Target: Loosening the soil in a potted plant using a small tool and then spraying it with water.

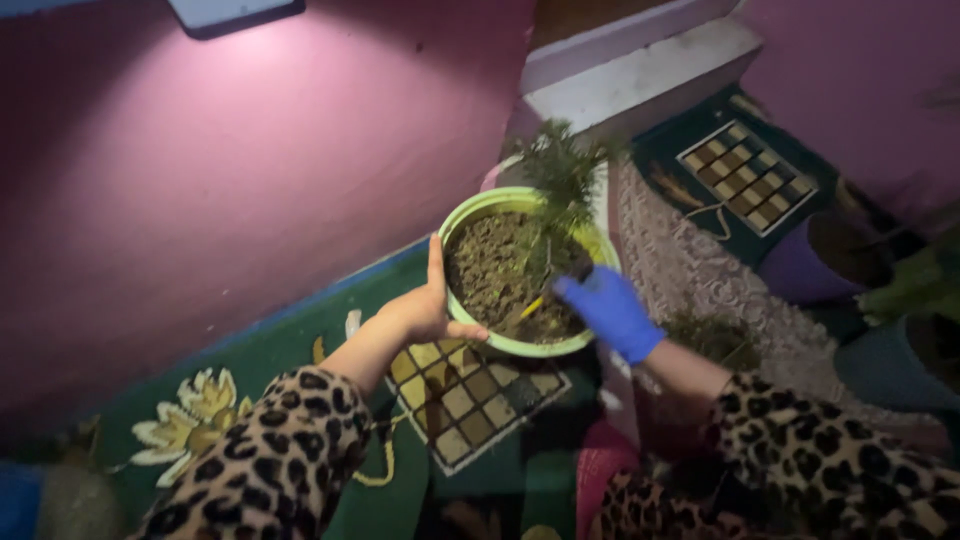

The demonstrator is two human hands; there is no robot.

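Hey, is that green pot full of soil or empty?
Full: dark soil reaches almost to the rim of the green pot, and a small plant stands in it.

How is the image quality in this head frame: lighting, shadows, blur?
Head view: dim overall, a light source brightening the pink wall at the top; corners fall into shadow. The green pot with its small plant is lit best. Left hand on the rim and gloved right hand are slightly soft; the tool it holds is blurred.
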